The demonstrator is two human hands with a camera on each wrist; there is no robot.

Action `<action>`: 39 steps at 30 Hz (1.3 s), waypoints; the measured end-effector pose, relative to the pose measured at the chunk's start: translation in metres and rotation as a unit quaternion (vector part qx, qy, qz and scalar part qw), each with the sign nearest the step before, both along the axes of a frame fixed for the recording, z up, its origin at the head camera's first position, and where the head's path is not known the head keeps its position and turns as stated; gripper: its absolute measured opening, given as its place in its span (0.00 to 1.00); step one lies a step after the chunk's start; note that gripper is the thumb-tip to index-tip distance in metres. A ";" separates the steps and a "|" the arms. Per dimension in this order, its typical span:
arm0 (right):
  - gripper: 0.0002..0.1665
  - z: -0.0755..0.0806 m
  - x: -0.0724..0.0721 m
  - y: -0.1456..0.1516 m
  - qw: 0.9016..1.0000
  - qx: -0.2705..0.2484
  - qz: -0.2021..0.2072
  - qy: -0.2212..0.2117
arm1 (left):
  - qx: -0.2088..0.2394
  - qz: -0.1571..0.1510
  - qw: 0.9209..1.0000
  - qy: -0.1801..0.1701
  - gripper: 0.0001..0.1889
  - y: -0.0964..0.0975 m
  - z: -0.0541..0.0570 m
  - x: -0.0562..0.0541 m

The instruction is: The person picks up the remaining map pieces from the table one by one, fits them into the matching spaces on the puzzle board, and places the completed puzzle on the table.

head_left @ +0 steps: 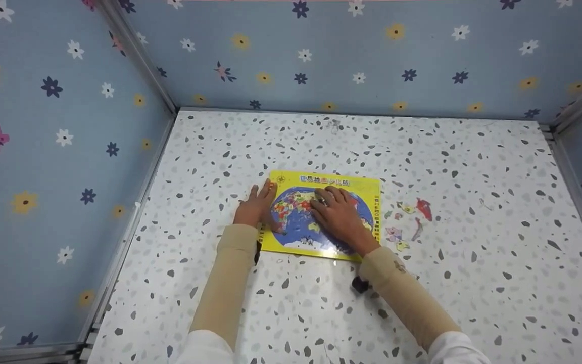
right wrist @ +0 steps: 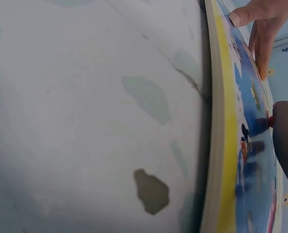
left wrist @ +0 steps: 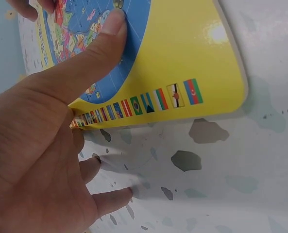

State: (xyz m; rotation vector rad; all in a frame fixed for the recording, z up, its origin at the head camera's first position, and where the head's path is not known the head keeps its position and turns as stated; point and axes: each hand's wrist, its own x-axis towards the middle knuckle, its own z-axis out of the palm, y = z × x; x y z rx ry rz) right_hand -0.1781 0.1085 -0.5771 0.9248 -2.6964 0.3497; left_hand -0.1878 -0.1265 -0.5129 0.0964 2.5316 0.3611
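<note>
A yellow-bordered world map puzzle [head_left: 296, 242] with a blue oval map lies flat on the table. My left hand [head_left: 256, 208] is at its left edge. In the left wrist view, the thumb [left wrist: 102, 43] rests on the blue map, while the other fingers reach past the flag-lined edge onto the tabletop. My right hand [head_left: 340, 217] lies over the middle of the map, fingers bent toward its surface. A small red patch shows by this hand [right wrist: 287, 136] in the right wrist view; whether it is a pinched piece is unclear. Its palm side is hidden.
Several loose puzzle pieces lie right of the board, among them a red piece [head_left: 424, 209] and a pink one [head_left: 393, 233]. The speckled white table [head_left: 473, 283] is bordered by flowered blue panels [head_left: 351, 60] at the back and sides.
</note>
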 end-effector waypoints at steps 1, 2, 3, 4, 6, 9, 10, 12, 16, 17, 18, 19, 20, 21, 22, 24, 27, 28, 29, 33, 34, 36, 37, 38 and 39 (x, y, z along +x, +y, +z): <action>0.19 0.001 0.000 -0.001 1.000 0.001 -0.002 0.008 | -0.001 -0.003 1.000 -0.002 0.64 0.000 0.000 0.000; 0.18 0.001 0.000 -0.002 1.000 0.002 -0.004 0.016 | -0.003 -0.007 1.000 -0.003 0.64 0.000 0.001 0.000; 0.18 0.001 0.000 -0.003 1.000 0.004 -0.007 0.023 | -0.004 -0.008 1.000 -0.005 0.65 0.000 0.001 0.000; 0.17 0.000 0.000 -0.004 1.000 0.006 -0.009 0.029 | -0.004 -0.008 1.000 -0.006 0.64 0.000 0.001 0.000; 0.17 0.000 0.000 -0.006 0.999 0.005 -0.013 0.032 | -0.002 -0.008 1.000 -0.006 0.64 0.000 0.002 0.001; 0.17 -0.001 0.001 -0.006 1.000 -0.001 -0.014 0.025 | -0.001 -0.007 1.000 -0.004 0.64 0.000 0.002 0.001; 0.17 -0.002 0.002 -0.006 1.000 -0.002 -0.015 0.022 | -0.001 -0.008 1.000 -0.003 0.64 0.000 0.002 0.001; 0.18 -0.002 0.002 -0.005 1.000 -0.001 -0.016 0.015 | -0.002 -0.010 1.000 0.000 0.64 0.000 0.003 0.001; 0.20 -0.002 0.003 -0.005 1.000 0.006 -0.016 0.000 | 0.001 -0.009 1.000 0.002 0.64 0.000 0.003 0.002; 0.20 -0.003 0.003 -0.004 1.000 0.007 -0.016 -0.002 | 0.002 -0.007 1.000 0.001 0.64 0.001 0.003 0.002; 0.20 -0.002 0.003 -0.004 1.000 0.008 -0.015 -0.004 | 0.003 -0.005 1.000 0.001 0.64 0.001 0.003 0.002; 0.20 -0.002 0.003 -0.004 1.000 0.010 -0.015 -0.007 | 0.002 -0.003 1.000 0.001 0.64 0.001 0.003 0.002; 0.20 -0.002 0.003 -0.004 1.000 0.009 -0.015 -0.008 | 0.001 -0.001 1.000 0.000 0.64 0.001 0.003 0.002; 0.20 -0.002 0.003 -0.004 1.000 0.009 -0.015 -0.009 | 0.000 0.000 1.000 -0.001 0.64 0.002 0.003 0.002; 0.20 -0.002 0.003 -0.004 1.000 0.008 -0.014 -0.012 | 0.000 0.001 1.000 -0.001 0.64 0.002 0.003 0.002; 0.21 -0.002 0.003 -0.004 1.000 0.005 -0.016 -0.018 | -0.002 0.001 1.000 -0.001 0.64 0.002 0.003 0.002; 0.20 -0.003 0.004 -0.005 0.999 -0.008 -0.019 -0.026 | -0.001 0.002 1.000 0.000 0.64 0.003 0.003 0.002; 0.20 -0.003 0.004 -0.005 0.999 -0.012 -0.019 -0.026 | 0.000 0.003 1.000 0.001 0.64 0.003 0.003 0.002; 0.19 -0.004 0.003 -0.005 0.999 -0.017 -0.018 -0.022 | 0.000 0.001 1.000 0.001 0.64 0.003 0.003 0.001; 0.16 -0.006 0.003 -0.007 0.999 -0.050 -0.001 0.001 | -0.002 0.000 1.000 0.000 0.64 0.002 0.001 0.001; 0.16 -0.007 0.003 -0.008 0.998 -0.055 0.002 0.009 | -0.003 -0.001 1.000 0.000 0.64 0.002 0.001 0.001; 0.15 -0.008 0.003 -0.009 0.998 -0.068 0.007 0.015 | -0.005 -0.001 1.000 0.000 0.64 0.002 0.001 0.001; 0.15 -0.008 0.003 -0.009 0.997 -0.073 0.007 0.014 | -0.005 0.001 1.000 0.000 0.64 0.002 0.001 0.001; 0.15 -0.008 0.003 -0.009 0.997 -0.076 0.005 0.013 | -0.006 0.003 1.000 0.001 0.64 0.001 0.001 0.001; 0.15 -0.008 0.003 -0.009 0.997 -0.078 0.002 0.010 | -0.006 0.004 1.000 0.001 0.65 0.001 0.001 0.002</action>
